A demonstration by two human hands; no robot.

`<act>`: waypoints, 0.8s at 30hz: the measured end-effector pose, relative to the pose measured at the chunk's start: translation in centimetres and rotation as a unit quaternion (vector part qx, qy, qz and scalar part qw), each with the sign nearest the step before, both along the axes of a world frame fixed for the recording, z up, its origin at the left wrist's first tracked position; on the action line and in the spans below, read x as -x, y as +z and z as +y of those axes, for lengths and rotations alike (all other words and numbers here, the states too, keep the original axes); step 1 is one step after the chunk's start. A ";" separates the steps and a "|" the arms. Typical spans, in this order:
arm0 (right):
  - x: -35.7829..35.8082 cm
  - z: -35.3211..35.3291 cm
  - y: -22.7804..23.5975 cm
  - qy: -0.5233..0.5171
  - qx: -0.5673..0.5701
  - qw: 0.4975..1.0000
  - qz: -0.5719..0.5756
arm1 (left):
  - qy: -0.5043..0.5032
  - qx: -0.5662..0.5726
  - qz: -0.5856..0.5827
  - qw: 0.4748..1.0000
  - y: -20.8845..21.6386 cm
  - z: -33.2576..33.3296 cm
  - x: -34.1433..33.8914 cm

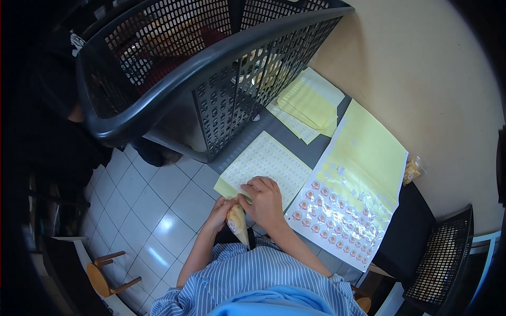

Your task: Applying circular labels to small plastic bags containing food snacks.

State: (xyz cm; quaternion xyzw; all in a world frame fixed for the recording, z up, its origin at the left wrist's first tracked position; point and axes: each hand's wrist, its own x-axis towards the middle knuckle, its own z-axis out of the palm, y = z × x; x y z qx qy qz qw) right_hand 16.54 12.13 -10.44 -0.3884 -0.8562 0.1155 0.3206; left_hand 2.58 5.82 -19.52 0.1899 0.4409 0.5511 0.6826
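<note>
A small clear plastic bag [237, 221] with pale yellow pieces inside hangs at the near edge of the table, its narrow end pointing toward me. My left hand [215, 215] is closed on the bag's upper part. Close beside it, my right hand [265, 203] is bent over the near part of a sticker sheet [266, 160], thumb next to the bag's top and fingers curled over the paper. Whatever its fingertips pinch is hidden. Small printed labels in rows cover that sheet, and its left corner is bare yellow backing.
A large dark plastic basket [263, 66] stands at the far left. Yellow backing sheets [308, 105] lie beside it. A large sheet of round stickers [337, 216] covers the right side. Another filled bag [414, 169] lies by the wall. A wooden stool [99, 279] stands on the tiled floor.
</note>
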 end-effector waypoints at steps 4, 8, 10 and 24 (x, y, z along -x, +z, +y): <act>0.5 -0.2 -0.2 -0.024 0.014 1.000 0.004 | -0.001 0.007 0.012 1.000 -0.6 0.3 -0.1; 0.6 -0.2 -0.1 -0.035 0.035 0.999 0.013 | -0.029 0.000 0.004 1.000 -1.1 0.7 0.3; 0.6 -0.2 0.1 -0.037 0.046 0.998 0.031 | -0.030 0.011 0.003 0.999 -1.3 0.7 0.3; -2.4 3.9 1.6 -0.050 0.147 0.955 0.252 | 0.009 -0.077 -0.047 0.996 0.1 -5.3 3.7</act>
